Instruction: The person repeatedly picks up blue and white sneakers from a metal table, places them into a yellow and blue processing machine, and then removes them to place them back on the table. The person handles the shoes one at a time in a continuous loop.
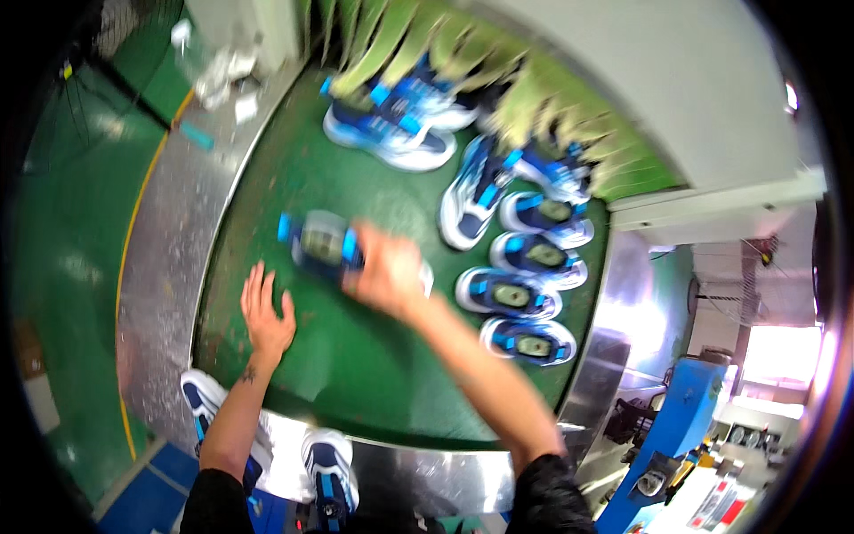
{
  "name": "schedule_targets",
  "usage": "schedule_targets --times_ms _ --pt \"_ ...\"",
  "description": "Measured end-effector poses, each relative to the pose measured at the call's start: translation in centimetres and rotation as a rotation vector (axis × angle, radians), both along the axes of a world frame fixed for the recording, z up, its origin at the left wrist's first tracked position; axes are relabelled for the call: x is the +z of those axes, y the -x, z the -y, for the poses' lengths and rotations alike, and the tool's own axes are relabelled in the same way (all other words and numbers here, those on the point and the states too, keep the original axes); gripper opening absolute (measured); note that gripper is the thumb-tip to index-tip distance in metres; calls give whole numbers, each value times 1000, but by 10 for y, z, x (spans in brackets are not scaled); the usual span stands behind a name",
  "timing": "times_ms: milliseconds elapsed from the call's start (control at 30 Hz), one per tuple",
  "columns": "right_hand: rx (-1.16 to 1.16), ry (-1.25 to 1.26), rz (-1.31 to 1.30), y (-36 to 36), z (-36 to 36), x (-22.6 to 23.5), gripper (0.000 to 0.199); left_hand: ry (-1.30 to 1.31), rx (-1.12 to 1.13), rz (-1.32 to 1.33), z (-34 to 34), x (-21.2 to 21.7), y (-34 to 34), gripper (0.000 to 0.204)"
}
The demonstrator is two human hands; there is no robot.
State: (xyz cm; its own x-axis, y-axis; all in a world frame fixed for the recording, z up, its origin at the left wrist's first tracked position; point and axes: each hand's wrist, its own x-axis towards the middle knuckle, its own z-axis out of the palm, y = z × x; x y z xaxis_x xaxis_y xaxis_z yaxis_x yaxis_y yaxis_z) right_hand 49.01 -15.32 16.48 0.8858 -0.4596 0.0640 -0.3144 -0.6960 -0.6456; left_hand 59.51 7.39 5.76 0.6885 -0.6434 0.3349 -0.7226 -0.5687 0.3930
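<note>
Right hand (384, 274) has the shoe (320, 242) gripped round its front mid belt (356, 383), left hand (269, 323) is spread open near the belt's left edge — honestly I'd grip snug and steady the heel with that free hand.

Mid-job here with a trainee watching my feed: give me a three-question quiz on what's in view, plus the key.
1. What is the right hand gripping?
2. True or false: the left hand is open and holding nothing.
3. What borders the far edge of the green surface? A) a metal chain B) frayed green strips C) a red hose

Key:
1. A navy shoe with bright blue tabs.
2. True.
3. B.
</note>
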Motion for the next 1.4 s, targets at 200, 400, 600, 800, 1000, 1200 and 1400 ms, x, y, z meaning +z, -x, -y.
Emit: schedule_targets --times_ms 200,400,600,800,1000,1200,1400 --pt "-531 -590 80 264 -165 113 72 41 83 -577 12 45 18 58" --pt "28 1 425 397 -210 283 77 -516 -886 -2247 12 286 241 73" --pt "-665 -550 884 474 -391 222 95 -191 -1202 -2259 -62 356 342 94" --pt "-1115 -650 1172 639 -493 246 63 -460 -1440 -1749 -136 352 590 85" --pt "-1664 -556 1590 820 -679 223 54 -465 -1611 -1756 -264 353 809 64" --pt "-2086 -94 1504 910 -800 227 63 -719 -1905 -799 -252 355 1122 108" --pt "-2356 -178 1554 900 -802 231 65 -254 -1845 -519 -241 237 1269 75"
